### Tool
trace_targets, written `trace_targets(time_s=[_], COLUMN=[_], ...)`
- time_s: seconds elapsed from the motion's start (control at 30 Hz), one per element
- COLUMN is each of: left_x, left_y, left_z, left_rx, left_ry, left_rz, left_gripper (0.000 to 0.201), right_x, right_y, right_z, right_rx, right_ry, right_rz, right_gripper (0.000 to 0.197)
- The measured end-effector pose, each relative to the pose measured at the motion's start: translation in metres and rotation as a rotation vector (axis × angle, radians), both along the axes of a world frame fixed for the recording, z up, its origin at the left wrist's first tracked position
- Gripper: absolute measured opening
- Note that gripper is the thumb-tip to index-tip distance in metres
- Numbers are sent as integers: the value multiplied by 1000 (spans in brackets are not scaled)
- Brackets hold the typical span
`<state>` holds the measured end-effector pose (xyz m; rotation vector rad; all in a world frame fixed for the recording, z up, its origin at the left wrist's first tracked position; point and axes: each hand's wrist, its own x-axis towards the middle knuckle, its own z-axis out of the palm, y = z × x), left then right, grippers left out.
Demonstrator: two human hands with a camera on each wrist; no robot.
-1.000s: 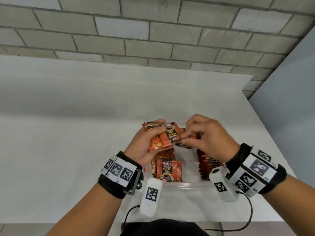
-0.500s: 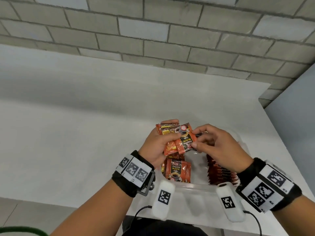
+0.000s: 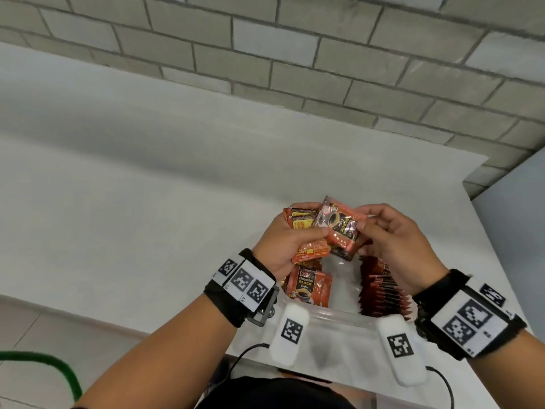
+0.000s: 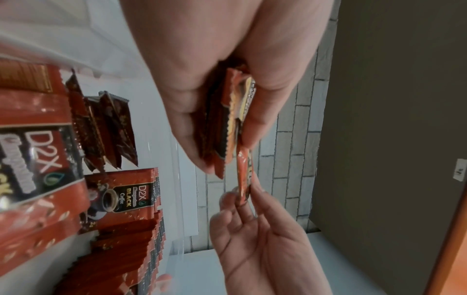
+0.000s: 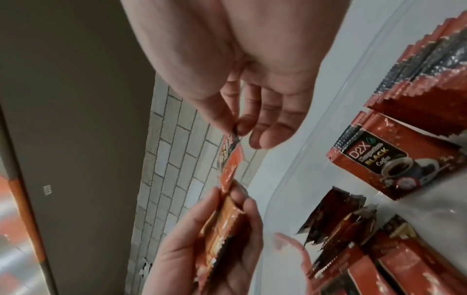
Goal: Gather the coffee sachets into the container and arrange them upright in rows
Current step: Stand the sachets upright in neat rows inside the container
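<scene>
My left hand (image 3: pixel 287 240) grips a small stack of orange-red coffee sachets (image 3: pixel 306 231) above a clear plastic container (image 3: pixel 333 315). My right hand (image 3: pixel 380 228) pinches the edge of the top sachet (image 3: pixel 339 224) between thumb and fingertip, seen edge-on in the left wrist view as the top sachet (image 4: pixel 243 179) and in the right wrist view as the top sachet (image 5: pixel 228 167). Inside the container a row of sachets (image 3: pixel 380 293) stands upright at the right. Another group stands at the left behind a front-facing sachet (image 3: pixel 308 287).
The container sits near the front right corner of a white table (image 3: pixel 147 202). A brick wall (image 3: pixel 295 54) runs behind it and a grey panel (image 3: pixel 516 231) stands to the right. A green hose (image 3: pixel 44 364) lies on the floor at lower left.
My right hand's pinched sachet has turned and lifted slightly off the stack in my left hand. The head camera has tilted, shifting the view.
</scene>
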<state>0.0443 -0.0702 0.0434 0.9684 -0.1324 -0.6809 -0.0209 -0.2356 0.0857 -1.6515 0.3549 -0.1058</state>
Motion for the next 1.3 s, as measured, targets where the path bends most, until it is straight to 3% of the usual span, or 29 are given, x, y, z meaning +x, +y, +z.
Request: trace_targets(time_s=[0.17,0.33,0.4,0.47,0.53,0.6,0.73,0.93,1.3], left_x=[-5,-4,-1,4,8,9,10,15,22], left_y=[-10,-15,-14,-12,-9,-7,-6,-1,1], left_z=[2,5,8,11,13,13,12,10,2], left_rx=[41,95,99,89,86,82,82,66,79], left_ry=[-24,-24,34,103,147,167,176,209,211], left_rz=[16,60,88,144,185,188,150,139,103], left_gripper=[34,32,26,18,18,21,28,21,22], right_x=[-2,-3,-1,3,7,14,35,56,64], right_y=[-7,-18,-28,-38,-44,-42,-34,-24,-26], right_z=[0,-3,-5,-7,-10,-12,-14,-19,-27], right_rx=[198,186,2,-373,-735,-929,-1057,-1188,-1281], right_ry=[19,91,46,64,148,239,352,455,476], right_rz=[-19,-87,-118,-72,72,234,385,504,521], right_gripper=[23,12,15,14,10,9,8,12,13])
